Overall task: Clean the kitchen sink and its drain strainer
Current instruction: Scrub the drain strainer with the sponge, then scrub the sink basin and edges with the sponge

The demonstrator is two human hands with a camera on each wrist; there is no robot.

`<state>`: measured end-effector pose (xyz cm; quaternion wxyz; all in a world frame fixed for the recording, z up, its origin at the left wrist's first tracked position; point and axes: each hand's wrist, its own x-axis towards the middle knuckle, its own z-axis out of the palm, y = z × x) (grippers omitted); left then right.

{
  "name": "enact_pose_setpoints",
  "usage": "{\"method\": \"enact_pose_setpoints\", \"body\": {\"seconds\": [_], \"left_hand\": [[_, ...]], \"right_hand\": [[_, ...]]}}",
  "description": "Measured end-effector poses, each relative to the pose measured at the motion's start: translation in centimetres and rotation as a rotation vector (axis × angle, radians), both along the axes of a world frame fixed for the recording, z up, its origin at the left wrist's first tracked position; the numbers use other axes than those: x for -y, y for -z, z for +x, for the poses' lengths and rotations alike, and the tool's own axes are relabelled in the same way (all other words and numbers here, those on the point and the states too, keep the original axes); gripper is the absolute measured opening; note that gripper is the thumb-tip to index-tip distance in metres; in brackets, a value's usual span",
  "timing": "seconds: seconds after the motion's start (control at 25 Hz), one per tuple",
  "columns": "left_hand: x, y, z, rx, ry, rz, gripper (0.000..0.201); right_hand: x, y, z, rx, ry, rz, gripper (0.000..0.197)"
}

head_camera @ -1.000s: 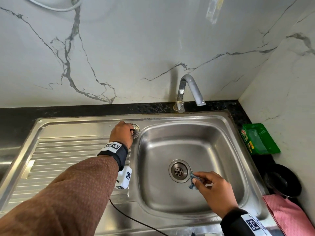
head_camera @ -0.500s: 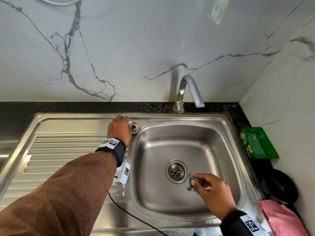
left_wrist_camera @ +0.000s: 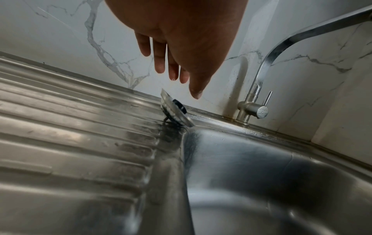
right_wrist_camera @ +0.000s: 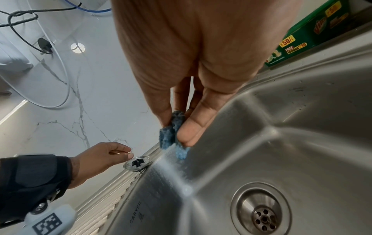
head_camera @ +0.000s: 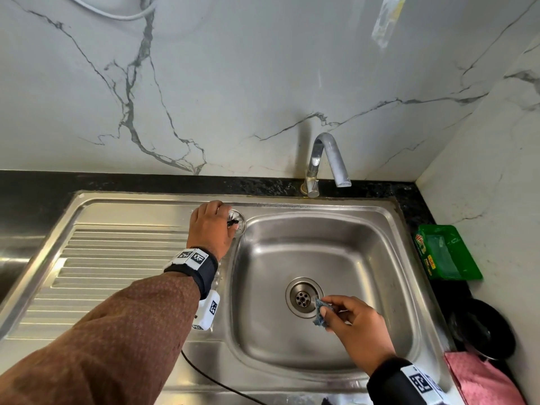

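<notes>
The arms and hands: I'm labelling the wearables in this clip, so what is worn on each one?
The left arm has a brown patterned sleeve, a black wrist strap with white square-code tags, and a white tagged camera box trailing a thin black cable. The right arm has a black cuff with a white code tag. The left hand and right hand are bare.

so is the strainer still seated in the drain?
No. The strainer sits on the sink ledge by the left hand, and the drain is open.
</notes>
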<state>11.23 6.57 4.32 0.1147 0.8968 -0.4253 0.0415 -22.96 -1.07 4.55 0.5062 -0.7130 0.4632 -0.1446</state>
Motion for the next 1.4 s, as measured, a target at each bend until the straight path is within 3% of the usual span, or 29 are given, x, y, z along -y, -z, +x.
{"method": "enact_pose_setpoints", "body": {"seconds": [0.2,0.56,0.76,0.96,1.2,1.4], "left_hand": [[-1.1,0.2,-1.5,0.049,0.054,0.022,0.049],[-1.1,1.5,-1.7,0.037,-0.01,0.256,0.047],[0.2,1.9,-0.2,0.03,-0.079,0.202,0.035],[1.9,2.0,1.9,0.048,-0.13,0.204,0.037],[0.7,2.4,1.3,0.076,-0.099,0.227,0.039],[-1.1,1.8,0.4,0.088,-0.063,0.244,0.056]], "right_hand": [[0.5,0.4,1.1,0.132,0.033,0.187,0.021],[1.9,2.1,4.2,0.239,0.013,0.341,0.018],[2.9,2.6,4.8,0.259,0.003,0.368,0.019],[4.1,2.8,5.9,0.287,0.059,0.452,0.017],[4.5,2.1,8.4,0.523,0.245,0.938,0.025],[3.3,1.7,9.6,0.567,0.205,1.016,0.038]]}}
